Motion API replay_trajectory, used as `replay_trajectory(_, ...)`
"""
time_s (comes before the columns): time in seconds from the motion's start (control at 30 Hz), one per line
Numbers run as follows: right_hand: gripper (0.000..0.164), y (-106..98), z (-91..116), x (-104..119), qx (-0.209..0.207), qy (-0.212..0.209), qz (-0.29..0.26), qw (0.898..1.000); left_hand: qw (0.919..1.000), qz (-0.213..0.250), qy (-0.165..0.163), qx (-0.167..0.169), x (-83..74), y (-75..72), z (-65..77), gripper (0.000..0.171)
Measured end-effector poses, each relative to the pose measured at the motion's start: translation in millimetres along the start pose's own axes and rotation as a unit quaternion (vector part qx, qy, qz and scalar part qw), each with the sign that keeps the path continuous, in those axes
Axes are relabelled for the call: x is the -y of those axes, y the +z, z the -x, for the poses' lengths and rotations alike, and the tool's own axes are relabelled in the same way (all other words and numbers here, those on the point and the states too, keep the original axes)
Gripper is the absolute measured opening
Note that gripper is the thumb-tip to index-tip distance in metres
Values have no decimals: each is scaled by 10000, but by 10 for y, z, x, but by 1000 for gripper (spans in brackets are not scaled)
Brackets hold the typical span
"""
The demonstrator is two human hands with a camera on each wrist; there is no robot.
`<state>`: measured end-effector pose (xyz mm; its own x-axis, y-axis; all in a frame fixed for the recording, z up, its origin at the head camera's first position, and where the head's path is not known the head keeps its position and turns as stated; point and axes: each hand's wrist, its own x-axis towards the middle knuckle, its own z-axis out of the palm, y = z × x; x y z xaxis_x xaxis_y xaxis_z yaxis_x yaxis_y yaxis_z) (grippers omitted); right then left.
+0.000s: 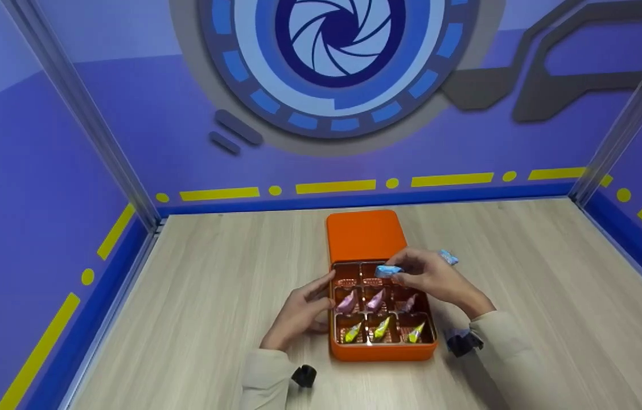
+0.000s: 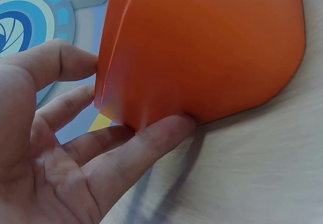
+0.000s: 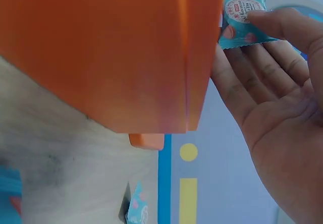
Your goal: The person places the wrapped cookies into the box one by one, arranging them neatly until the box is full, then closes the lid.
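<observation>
My right hand [image 1: 435,279] pinches a small blue wrapped sweet [image 1: 387,271] between thumb and fingers, over the back row of an orange box [image 1: 383,354]. Print shows on the wrapper of this blue sweet [image 3: 245,19] in the right wrist view. The box has a divided tray inside. Yellow-wrapped sweets [image 1: 381,328] stand in the front compartments, and pink-wrapped ones [image 1: 375,300] in the middle row. No sweets show in the back left and back middle compartments; my right hand partly hides the back right one. Fingertips of my left hand [image 1: 298,310] touch the box's left wall.
Behind the box lies its orange lid [image 1: 363,234]. Another blue-wrapped sweet [image 1: 448,257] lies on the wooden table [image 1: 230,273] beyond my right hand. A blue thing, partly seen, lies under my right wrist. Patterned blue-purple panels [image 1: 355,165] enclose the table's back and sides.
</observation>
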<state>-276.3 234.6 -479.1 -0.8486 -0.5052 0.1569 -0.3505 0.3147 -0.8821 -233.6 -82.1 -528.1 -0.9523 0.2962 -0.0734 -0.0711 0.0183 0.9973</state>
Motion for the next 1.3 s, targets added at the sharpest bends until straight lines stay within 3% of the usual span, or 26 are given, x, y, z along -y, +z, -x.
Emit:
replay_trajectory(0.4, 20, 42, -124, 50, 140, 54, -3, 9999, 10000, 6, -10, -12, 4, 3, -4, 67)
replay_trajectory(1.3, 17, 88, -405, 261, 388, -236, 606, 9971, 9998, 67, -161, -54, -7, 6, 7, 69)
